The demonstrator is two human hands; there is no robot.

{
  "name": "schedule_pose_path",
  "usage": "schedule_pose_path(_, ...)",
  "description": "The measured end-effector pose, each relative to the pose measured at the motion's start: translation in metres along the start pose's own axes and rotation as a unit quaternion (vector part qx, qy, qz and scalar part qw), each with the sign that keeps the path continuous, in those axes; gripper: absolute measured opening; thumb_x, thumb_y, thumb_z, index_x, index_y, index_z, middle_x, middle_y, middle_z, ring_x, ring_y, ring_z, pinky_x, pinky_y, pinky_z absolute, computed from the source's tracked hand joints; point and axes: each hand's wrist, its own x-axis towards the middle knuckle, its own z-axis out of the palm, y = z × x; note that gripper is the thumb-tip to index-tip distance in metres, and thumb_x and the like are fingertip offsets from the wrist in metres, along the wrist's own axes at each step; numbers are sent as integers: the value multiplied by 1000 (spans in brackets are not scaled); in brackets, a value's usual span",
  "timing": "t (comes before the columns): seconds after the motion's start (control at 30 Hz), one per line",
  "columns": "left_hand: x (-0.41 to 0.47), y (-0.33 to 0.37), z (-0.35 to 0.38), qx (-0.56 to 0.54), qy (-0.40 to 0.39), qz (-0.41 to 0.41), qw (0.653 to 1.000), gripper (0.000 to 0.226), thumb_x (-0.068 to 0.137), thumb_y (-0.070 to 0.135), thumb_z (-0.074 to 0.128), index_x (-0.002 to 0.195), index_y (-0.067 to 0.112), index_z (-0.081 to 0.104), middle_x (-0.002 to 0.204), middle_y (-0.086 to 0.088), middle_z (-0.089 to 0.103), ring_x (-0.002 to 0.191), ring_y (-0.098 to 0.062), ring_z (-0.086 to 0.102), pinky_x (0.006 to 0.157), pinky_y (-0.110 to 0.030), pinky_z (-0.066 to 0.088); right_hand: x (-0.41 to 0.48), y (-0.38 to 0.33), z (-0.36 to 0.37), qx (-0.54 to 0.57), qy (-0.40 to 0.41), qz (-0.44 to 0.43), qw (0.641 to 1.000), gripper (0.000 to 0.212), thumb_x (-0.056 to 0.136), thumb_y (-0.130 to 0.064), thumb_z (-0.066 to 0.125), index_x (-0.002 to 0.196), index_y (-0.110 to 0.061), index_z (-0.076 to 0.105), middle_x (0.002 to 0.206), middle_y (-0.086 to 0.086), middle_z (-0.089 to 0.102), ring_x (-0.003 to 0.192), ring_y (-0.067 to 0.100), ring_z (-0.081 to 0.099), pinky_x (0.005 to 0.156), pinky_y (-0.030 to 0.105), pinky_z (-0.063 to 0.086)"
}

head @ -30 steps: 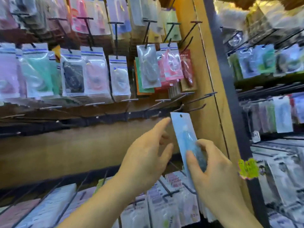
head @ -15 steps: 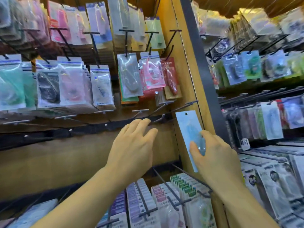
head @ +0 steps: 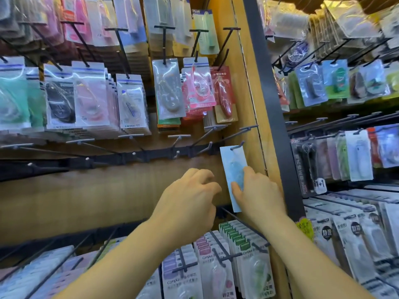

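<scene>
A light blue blister pack (head: 232,167) hangs upright by its top hole on a grey hook (head: 237,145) at the right end of the middle peg row. My right hand (head: 259,195) pinches the pack's lower half, thumb on the front, fingers behind. My left hand (head: 190,203) hovers just left of it with fingers loosely curled, holding nothing and not touching the pack. The hooks (head: 179,137) further left in that row are bare.
Packs of correction tape (head: 168,89) fill the hooks above, and more packs (head: 218,266) hang on the row below my arms. A dark metal upright (head: 272,108) divides this wooden panel (head: 86,190) from a second rack of packs (head: 358,154) on the right.
My right hand has raised the blue pack up and right until its hole sits on the hook. My left hand dropped back and curled its fingers.
</scene>
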Motion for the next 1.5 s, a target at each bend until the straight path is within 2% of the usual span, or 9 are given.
schedule_pose_path(0.27, -66, -18, 8, -50, -4, -15, 999, 23, 87, 30, 50, 96, 33, 71, 102, 18, 64, 93, -8, 58, 67, -25, 55, -34, 10, 12, 122, 40, -7, 992, 48, 94, -24, 54, 139, -10, 44, 135, 8, 54, 114, 29, 56, 82, 35, 45)
schedule_pose_path(0.47, -123, -23, 12, -153, 71, -40, 985, 28, 87, 28, 45, 89, 24, 72, 87, 17, 65, 79, -4, 57, 68, -21, 47, -102, 3, -11, 324, 8, 18, 946, 10, 90, -20, 63, 95, -27, 68, 82, -13, 70, 76, 6, 66, 75, 37, 55)
schedule_pose_path(0.57, -162, -14, 12, -230, 94, -46, 968, 20, 83, 21, 50, 88, 27, 69, 76, 18, 62, 65, 3, 53, 62, -8, 40, -138, -3, -21, 379, -87, 13, 921, 16, 89, -16, 65, 81, -29, 71, 74, -6, 73, 66, 13, 69, 70, 46, 56)
schedule_pose_path(0.77, -277, -7, 32, -301, -79, -61, 948, 21, 85, 22, 51, 94, 29, 68, 74, 14, 60, 62, 0, 52, 59, -10, 38, -215, -35, -22, 314, -337, -42, 887, 10, 90, -29, 63, 91, -30, 72, 82, -5, 71, 74, 13, 66, 73, 34, 53)
schedule_pose_path(1.0, -482, -3, 71, -332, -284, -154, 886, 26, 87, 20, 51, 97, 24, 74, 88, 7, 70, 79, -8, 61, 73, -23, 49, -401, -61, 63, 236, -590, 51, 770, 10, 95, -27, 62, 101, -26, 70, 75, -6, 66, 63, 1, 60, 61, 19, 45)
schedule_pose_path(1.1, -574, 4, 90, -336, -342, -174, 860, 23, 72, 8, 60, 84, 22, 74, 80, 6, 68, 78, -13, 61, 73, -23, 46, -503, -60, 105, 233, -637, 119, 725, 9, 92, -12, 64, 94, -6, 72, 71, -4, 60, 68, 4, 54, 65, 16, 39)
schedule_pose_path(1.23, -685, 30, 118, -334, -418, -219, 816, 28, 64, 8, 59, 81, 24, 74, 84, 5, 68, 81, -19, 64, 74, -29, 49, -617, -56, 143, 232, -658, 214, 683, 25, 88, 1, 63, 82, -23, 65, 74, -5, 64, 64, -5, 53, 59, 9, 40)
schedule_pose_path(1.4, -811, 91, 167, -371, -487, -322, 722, 32, 64, 7, 56, 86, 20, 75, 89, -2, 71, 89, -28, 67, 82, -25, 43, -758, -32, 198, 213, -658, 326, 644, 45, 82, 16, 59, 76, -28, 66, 75, 8, 70, 63, 6, 56, 71, 31, 47)
schedule_pose_path(1.5, -880, 133, 213, -366, -516, -415, 653, 32, 74, 18, 53, 97, 16, 75, 100, -8, 72, 99, -29, 64, 89, -29, 44, -844, -16, 238, 171, -679, 362, 615, 32, 84, 12, 56, 85, -18, 69, 76, 12, 66, 62, 11, 53, 56, 18, 43)
